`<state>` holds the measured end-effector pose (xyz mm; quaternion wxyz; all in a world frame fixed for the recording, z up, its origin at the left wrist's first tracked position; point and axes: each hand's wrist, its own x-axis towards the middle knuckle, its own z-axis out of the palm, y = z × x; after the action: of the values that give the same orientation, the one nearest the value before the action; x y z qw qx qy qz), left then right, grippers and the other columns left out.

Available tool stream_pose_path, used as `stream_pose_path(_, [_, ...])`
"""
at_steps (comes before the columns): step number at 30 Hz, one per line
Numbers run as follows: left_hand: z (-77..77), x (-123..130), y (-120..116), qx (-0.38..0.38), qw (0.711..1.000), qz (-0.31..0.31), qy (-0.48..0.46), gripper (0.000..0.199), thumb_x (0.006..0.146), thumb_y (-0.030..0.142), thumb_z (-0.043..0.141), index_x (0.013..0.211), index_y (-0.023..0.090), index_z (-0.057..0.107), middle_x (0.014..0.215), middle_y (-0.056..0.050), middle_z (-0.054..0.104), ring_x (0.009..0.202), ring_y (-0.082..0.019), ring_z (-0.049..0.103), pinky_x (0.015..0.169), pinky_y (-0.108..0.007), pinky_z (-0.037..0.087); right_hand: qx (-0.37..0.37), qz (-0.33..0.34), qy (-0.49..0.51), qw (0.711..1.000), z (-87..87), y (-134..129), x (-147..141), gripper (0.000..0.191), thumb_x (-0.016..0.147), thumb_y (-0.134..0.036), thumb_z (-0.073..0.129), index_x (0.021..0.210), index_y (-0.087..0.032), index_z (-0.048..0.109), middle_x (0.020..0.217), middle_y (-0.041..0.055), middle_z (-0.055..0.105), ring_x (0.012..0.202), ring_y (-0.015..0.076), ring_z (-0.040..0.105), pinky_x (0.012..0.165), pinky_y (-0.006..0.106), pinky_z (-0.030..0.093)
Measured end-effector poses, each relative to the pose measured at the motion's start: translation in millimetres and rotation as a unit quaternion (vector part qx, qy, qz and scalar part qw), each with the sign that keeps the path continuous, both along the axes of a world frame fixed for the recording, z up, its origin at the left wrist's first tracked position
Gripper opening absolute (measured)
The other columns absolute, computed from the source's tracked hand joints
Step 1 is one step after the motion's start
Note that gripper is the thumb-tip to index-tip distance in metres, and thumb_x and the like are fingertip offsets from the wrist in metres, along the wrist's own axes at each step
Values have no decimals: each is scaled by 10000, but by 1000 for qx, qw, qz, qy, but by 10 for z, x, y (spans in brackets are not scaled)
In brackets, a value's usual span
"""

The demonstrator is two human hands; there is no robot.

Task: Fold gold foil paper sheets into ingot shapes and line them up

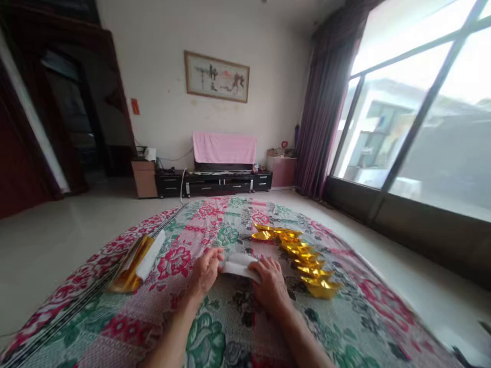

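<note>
Folded white paper (238, 264) is gripped by the right hand (271, 283), could be skewed by slippage leftward, any pinch by the left hand (206, 268) unclear!

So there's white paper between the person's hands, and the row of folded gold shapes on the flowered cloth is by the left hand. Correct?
Not quite: the head view shows the row of folded gold shapes on the flowered cloth by the right hand, not the left hand. The white paper is indeed between the hands.
</note>
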<state>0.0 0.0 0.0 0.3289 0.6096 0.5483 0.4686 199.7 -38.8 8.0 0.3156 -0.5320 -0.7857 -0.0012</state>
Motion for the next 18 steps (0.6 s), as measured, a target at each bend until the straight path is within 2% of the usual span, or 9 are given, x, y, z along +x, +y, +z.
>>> stream_pose_path(7, [88,25,-42,0,998,30,52,302,748,348,477,952,175,618,797,-30,650,677,-146,593,619,-227,455,-13,61,2,998,27,-80,-67,249,651,-131,610,879,-224,576,927,29,555,905,196,462,842,323,291])
stream_pose_path(10, [24,23,-4,5,998,11,69,278,728,325,505,929,174,625,795,-27,638,698,-143,594,623,-219,450,-27,88,0,996,64,-138,-75,281,625,-183,641,896,-218,576,929,30,547,892,195,465,846,335,291])
stream_pose_path(14, [-65,11,45,26,996,-7,86,271,703,240,505,938,168,619,700,4,594,630,-116,570,596,-204,441,-40,113,-2,993,102,-203,-96,312,619,-261,674,915,-219,583,926,25,541,906,195,463,861,344,288])
stream_pose_path(18, [-35,13,30,33,993,-24,107,301,681,161,480,949,153,616,733,3,577,605,-99,549,602,-204,445,-63,127,-1,990,125,-238,-109,415,587,-388,715,952,-231,594,982,29,529,933,211,457,867,353,303])
